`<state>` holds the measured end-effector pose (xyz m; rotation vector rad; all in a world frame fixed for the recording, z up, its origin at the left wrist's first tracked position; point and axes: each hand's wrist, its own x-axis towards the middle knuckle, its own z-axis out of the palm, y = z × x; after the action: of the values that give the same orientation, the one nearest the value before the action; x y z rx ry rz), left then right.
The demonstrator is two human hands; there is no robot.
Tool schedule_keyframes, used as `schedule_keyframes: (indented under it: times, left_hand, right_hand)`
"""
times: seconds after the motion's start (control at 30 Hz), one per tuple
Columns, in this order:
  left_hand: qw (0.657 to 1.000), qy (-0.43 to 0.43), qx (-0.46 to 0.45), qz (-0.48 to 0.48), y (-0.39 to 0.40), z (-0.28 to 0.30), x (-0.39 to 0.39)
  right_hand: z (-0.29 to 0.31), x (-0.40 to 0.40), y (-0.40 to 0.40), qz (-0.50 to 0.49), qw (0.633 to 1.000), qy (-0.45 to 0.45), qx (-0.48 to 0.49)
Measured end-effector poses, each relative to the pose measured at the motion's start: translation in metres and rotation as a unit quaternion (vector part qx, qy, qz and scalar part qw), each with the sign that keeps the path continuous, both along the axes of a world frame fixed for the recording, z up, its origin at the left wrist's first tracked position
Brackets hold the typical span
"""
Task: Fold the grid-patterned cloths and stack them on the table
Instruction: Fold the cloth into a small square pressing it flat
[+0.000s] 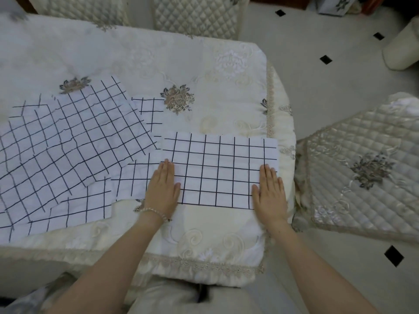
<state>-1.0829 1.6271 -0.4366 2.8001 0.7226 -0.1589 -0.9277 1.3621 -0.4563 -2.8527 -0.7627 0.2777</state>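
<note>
Cream embroidered tablecloth (226, 91) covers the table, quilted chairs round it, pale floor w/ black diamonds beyond.

Your left hand (163, 185) lies flat, fingers straight & together, pressing the left edge of the folded cloth (220, 171); it holds nothing. Your right hand (269, 189) does the same on the right edge, palm down, nothing pinched or curled. A bead bracelet (154, 211) sits on your left wrist.

That folded cloth is a neat rectangle near the table's front right corner, grid lines running square to you. Its left end overlaps another grid piece underneath. Left of that — the unfolded cloths (68, 150), a loose overlapping pile, lightly creased, skewed at angles, reaching out past the left of view. How many are in the pile I can't tell.

Handling, as I judge it: thin, light, soft fabric, no stiffness of its own, so it'll droop and slide on the smooth tablecloth. Take it by corners or along an edge w/ both hands, pinch don't scoop — then flatten w/ palms as you're doing now. Creases will hold only if pressed. Nothing fragile here.
</note>
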Motion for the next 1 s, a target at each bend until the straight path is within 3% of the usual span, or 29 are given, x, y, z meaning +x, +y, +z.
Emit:
schedule_keyframes:
  times: [0.1,0.23,0.33,0.5,0.7,0.8,0.93,1.0]
  left_hand:
    - [0.989,-0.054,-0.052,0.124,-0.011,0.013,-0.013]
    - [0.958,-0.023,-0.115,0.261,-0.026,0.025,-0.025]
    - [0.912,-0.017,-0.196,0.361,-0.029,0.027,-0.023]
    - [0.812,-0.081,-0.318,0.483,-0.024,0.038,-0.015]
    - [0.850,-0.018,-0.271,0.452,-0.023,0.044,-0.015]
    - [0.840,-0.020,-0.275,0.468,-0.026,0.045,-0.013]
    - [0.797,-0.060,-0.323,0.507,-0.024,0.046,-0.013]
    - [0.802,-0.078,-0.321,0.498,-0.025,0.050,-0.013]
  right_hand:
    - [-0.001,0.000,0.000,0.001,1.000,0.005,-0.004]
    - [-0.002,0.000,0.000,0.002,1.000,0.009,-0.005]
    - [-0.001,0.000,0.001,-0.005,1.000,0.011,0.005]
    - [0.001,0.000,0.003,0.002,1.000,0.014,-0.013]
    - [0.001,0.001,0.003,-0.002,1.000,0.024,-0.016]
    - [0.001,0.001,0.002,-0.002,1.000,0.021,-0.018]
    - [0.005,0.002,0.004,0.008,0.999,0.020,-0.039]
    - [0.009,0.003,0.006,0.008,0.999,0.019,-0.048]
